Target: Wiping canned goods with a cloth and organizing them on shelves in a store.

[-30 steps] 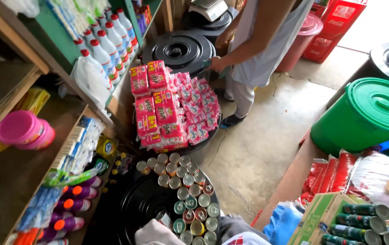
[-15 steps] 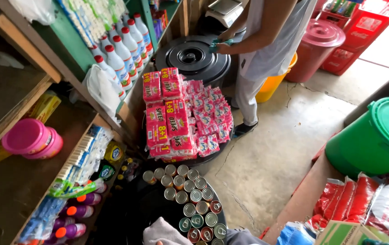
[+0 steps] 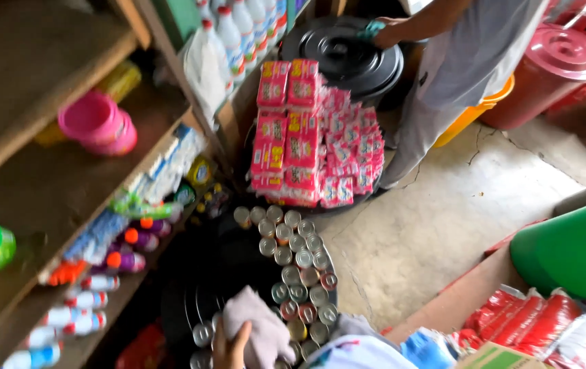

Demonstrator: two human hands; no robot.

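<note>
Fingers of one hand point(image 3: 230, 347), which side I cannot tell, close on a grey cloth point(image 3: 259, 328) at the bottom centre, resting on a black lid point(image 3: 238, 266) ringed with tins point(image 3: 298, 260); wiping seems underway; the next stroke calls for skirting the tins.

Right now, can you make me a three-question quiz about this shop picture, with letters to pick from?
1. Where do the small tin cans stand?
A. on a round black lid
B. on the top shelf
C. inside the green bin

2. What colour is the bin at the right edge?
A. blue
B. green
C. white

3. What is the hand at the bottom doing?
A. hanging empty
B. lifting a bottle
C. gripping a grey cloth

Answers: 1 A, cans ring the black lid. 2 B, its wall is green. 3 C, fingers clutch the cloth.
</note>
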